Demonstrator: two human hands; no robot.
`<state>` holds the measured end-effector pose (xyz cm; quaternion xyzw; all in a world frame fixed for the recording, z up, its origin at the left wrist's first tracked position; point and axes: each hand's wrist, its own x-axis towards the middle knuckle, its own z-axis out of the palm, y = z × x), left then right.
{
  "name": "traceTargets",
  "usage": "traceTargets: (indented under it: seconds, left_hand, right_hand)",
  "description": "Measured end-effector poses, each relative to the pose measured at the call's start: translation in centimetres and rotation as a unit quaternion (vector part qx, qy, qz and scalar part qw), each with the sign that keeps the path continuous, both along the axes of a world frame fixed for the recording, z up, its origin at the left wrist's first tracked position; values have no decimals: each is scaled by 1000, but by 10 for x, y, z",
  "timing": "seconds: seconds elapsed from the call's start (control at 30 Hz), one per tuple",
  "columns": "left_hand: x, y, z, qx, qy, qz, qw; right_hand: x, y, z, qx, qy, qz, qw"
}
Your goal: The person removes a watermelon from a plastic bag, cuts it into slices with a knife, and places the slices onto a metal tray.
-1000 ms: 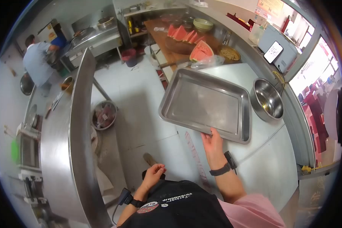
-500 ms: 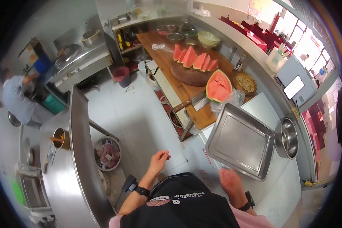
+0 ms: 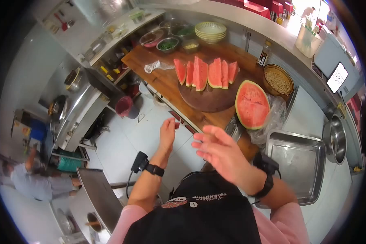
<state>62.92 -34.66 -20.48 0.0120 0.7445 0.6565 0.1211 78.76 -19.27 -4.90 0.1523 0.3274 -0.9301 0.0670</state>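
Left hand (image 3: 167, 134): loosely curled, holds nothing visible.
Watermelon slices (image 3: 201, 75): on round board (image 3: 207, 101), ahead of your hands.
Right hand (image 3: 221, 152): half open, empty; you look between grips, a grasp calls for reaching forward.
Melon half (image 3: 252, 103): beyond your right hand.
Plastic bag (image 3: 278, 114): crowds the melon half's right side.
Tray (image 3: 297, 162): right of your right hand.

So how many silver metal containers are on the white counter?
2: rectangular silver tray near the right arm, round silver bowl right of it. The arm may hide others.
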Motion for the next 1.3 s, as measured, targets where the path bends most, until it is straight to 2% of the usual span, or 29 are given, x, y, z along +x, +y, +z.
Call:
traceTargets:
  seconds: [0.07, 0.23, 0.3, 0.4, 0.5, 0.57, 0.6, 0.73, 0.8, 0.83, 0.9, 0.93, 1.03, 1.13, 1.23, 1.3]
  left_hand:
    - [-45, 6, 18, 11, 2, 4, 1000]
    - [-152, 19, 22, -1, -25, -10, 1000]
    - [-199, 31, 17, -2, -9, -29, 1000]
    - [-268, 46, -9, 42, -53, -68, 995]
    - [-321, 70, -27, 20, -85, -96, 992]
    - [-341, 89, -22, -31, -125, -56, 990]
    - [-352, 94, -29, -47, -114, -84, 989]
    - [-374, 110, -51, 2, -144, -204, 968]
    - [-379, 107, -56, -1, -71, -315, 946]
    - [-381, 105, -57, -4, -76, -329, 941]
    - [-383, 106, -56, 37, -186, -336, 923]
    - [-381, 108, -42, 37, -188, -346, 918]
    - [-374, 117, -7, -29, -229, -334, 914]
    - [-373, 128, 7, -76, -233, -404, 881]
    - [-378, 141, 18, -96, -231, -445, 860]
    - [-382, 155, 24, -146, -240, -490, 825]
  right_hand:
    - [-52, 10, -13, 81, 0, -4, 997]
    - [-139, 41, -88, 213, -120, -47, 969]
    - [-156, 45, -116, 207, -142, -73, 965]
    - [-179, 35, -137, 202, -184, -105, 956]
    - [-205, 20, -147, 200, -215, -136, 946]
    - [-228, 9, -156, 254, -229, -154, 927]
    - [-241, 1, -165, 263, -240, -175, 918]
    - [-273, -20, -180, 240, -241, -248, 907]
    - [-285, -30, -181, 204, -240, -304, 899]
    - [-292, -34, -180, 175, -227, -351, 891]
    - [-302, -37, -177, 132, -227, -400, 878]
    - [-306, -38, -175, 93, -220, -434, 869]
    - [-308, -38, -169, 62, -181, -456, 869]
    - [-314, -38, -173, 26, -159, -482, 861]
    - [-314, -36, -177, 29, -161, -482, 860]
    - [-314, -33, -178, 47, -156, -495, 853]
